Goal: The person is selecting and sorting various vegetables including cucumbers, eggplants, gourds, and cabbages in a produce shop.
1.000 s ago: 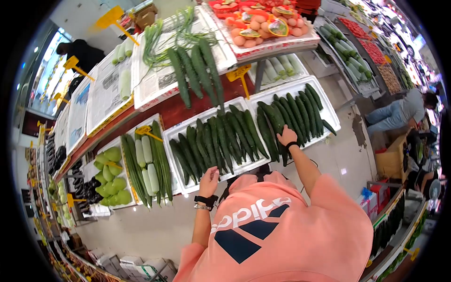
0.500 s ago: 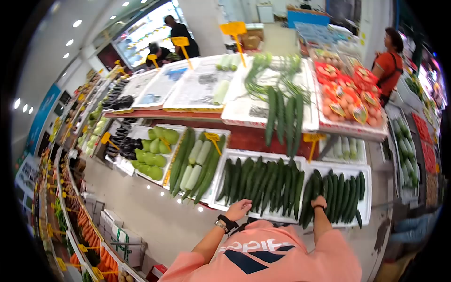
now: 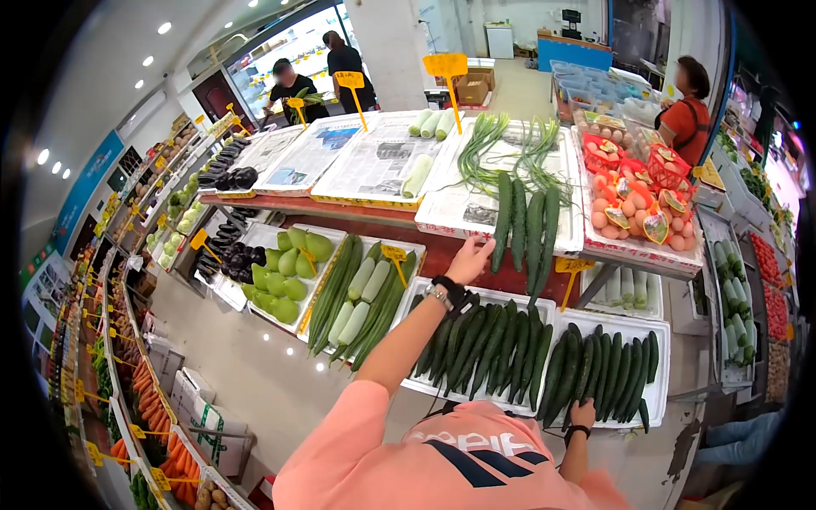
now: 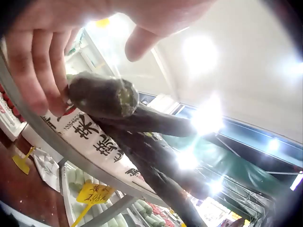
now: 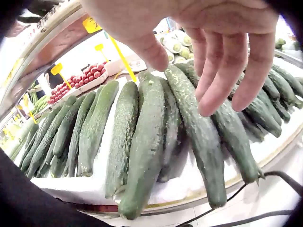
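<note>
My left hand [image 3: 470, 261] reaches up to several dark green cucumbers [image 3: 520, 223] that jut over the front edge of the upper display. In the left wrist view, the fingers [image 4: 35, 66] are beside the blunt end of one cucumber [image 4: 102, 96], with the thumb apart from it. My right hand [image 3: 581, 414] is low at the front of the lower right white tray [image 3: 660, 399]. The right wrist view shows its fingers [image 5: 222, 71] extended over a row of cucumbers, right at one bumpy cucumber [image 5: 196, 137], with the thumb spread away.
More cucumbers [image 3: 489, 348] fill the neighbouring lower tray. Left of it lie pale and long green gourds [image 3: 361, 293], green pears-shaped gourds [image 3: 285, 272] and eggplants [image 3: 242, 262]. Bagged eggs [image 3: 637, 204] and spring onions [image 3: 484, 153] sit above. A yellow price sign [image 3: 571, 268] sticks up between the levels.
My left hand has risen from the front of the lower trays to the upper cucumbers. My right hand stays at the lower right cucumbers, now nearer their front ends. The head view has turned.
</note>
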Motion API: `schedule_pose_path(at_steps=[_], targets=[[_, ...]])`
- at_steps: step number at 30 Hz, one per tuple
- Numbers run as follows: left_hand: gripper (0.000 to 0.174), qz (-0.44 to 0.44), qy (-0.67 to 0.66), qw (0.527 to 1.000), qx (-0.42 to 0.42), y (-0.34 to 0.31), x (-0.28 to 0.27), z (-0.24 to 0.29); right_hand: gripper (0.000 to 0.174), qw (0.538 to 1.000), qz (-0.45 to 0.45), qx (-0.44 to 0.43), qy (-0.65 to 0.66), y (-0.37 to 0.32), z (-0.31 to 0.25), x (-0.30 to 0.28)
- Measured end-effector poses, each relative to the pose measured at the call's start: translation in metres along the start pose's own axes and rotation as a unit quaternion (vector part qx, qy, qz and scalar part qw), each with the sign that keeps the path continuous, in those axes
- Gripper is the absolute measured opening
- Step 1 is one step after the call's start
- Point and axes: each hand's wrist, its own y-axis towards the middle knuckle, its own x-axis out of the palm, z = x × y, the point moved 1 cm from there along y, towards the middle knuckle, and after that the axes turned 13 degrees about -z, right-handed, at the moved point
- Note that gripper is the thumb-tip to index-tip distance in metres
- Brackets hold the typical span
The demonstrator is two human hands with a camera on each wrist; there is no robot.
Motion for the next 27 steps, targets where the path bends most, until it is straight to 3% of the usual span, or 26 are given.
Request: schedule_pose_path(at_steps=[3,7,10,11,14,15,17,20,21,24,26,27], targets=[[0.075,0.075,0.126,0.988,0.055,0.031,0.007,-0.001,0.035,0.999,0.029,0.008,0.045,-0.015,0.034,0.004],[0.077,0.078,0.212,0.972,0.058,0.05,0.013,-0.004,0.037,0.992,0.017,0.07,0.099,-0.055,0.043,-0.014],[0.075,0.022,0.103,0.99,0.089,0.06,0.011,-0.005,0.04,0.991,0.045,0.073,0.105,-0.057,0.078,0.006],[0.058,0.008,0.108,0.991,0.082,0.059,0.01,-0.003,0.04,0.991,0.045,0.074,0.105,-0.062,0.082,0.007],[0.047,-0.059,-0.043,0.994,0.086,0.067,0.003,-0.008,0.04,0.988,0.074,0.079,0.109,-0.063,0.098,0.018],[0.036,-0.044,-0.011,0.996,0.081,0.046,0.004,0.014,0.039,0.986,0.071,0.074,0.135,-0.059,0.11,0.025],[0.032,-0.065,-0.1,0.988,0.097,0.045,-0.006,0.013,0.036,0.981,0.096,0.05,0.161,-0.042,0.147,0.054],[0.032,-0.077,-0.153,0.979,0.116,0.031,-0.017,0.019,0.034,0.986,0.076,0.052,0.137,-0.051,0.136,0.042],[0.03,-0.078,-0.16,0.977,0.12,0.017,-0.017,0.026,0.037,0.98,0.021,0.092,0.178,-0.064,0.11,0.02],[0.033,-0.076,-0.142,0.978,0.136,-0.031,-0.019,0.032,0.037,0.982,0.015,0.068,0.178,-0.063,0.101,0.014],[0.037,-0.081,-0.15,0.973,0.158,-0.063,-0.021,0.024,0.039,0.987,0.078,-0.008,0.141,-0.037,0.132,0.046],[0.039,-0.068,-0.119,0.978,0.156,-0.081,-0.023,0.021,0.042,0.987,0.051,-0.001,0.155,-0.028,0.14,0.054]])
